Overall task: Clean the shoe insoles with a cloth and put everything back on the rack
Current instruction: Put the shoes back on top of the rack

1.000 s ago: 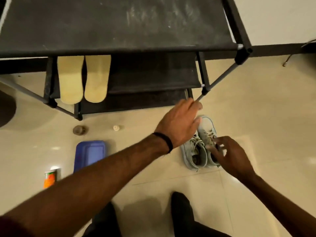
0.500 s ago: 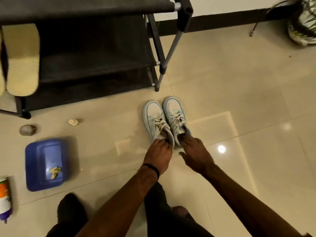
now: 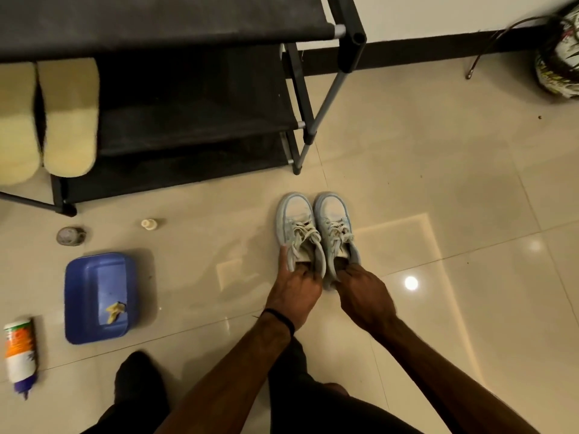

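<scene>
We see a pair of pale blue sneakers [image 3: 316, 233] standing side by side on the tiled floor [image 3: 438, 189], toes toward the rack [image 3: 175, 29] and just in front of its right leg. The left hand [image 3: 294, 292] grips the heel of the left sneaker, fingers curled into its opening and thumb laid straight along its outer side. The right hand [image 3: 365, 296] grips the heel of the right sneaker, fingers curled into the collar. We note two cream insoles [image 3: 47, 120] lying side by side on a lower shelf at the rack's left end. On the floor to the left we find a blue tub [image 3: 100, 297] holding a small yellow scrap [image 3: 114, 310], a spray bottle [image 3: 20, 352] lying on its side, and two small caps [image 3: 70, 235]. A patterned bag [image 3: 559, 61] sits by the wall.
</scene>
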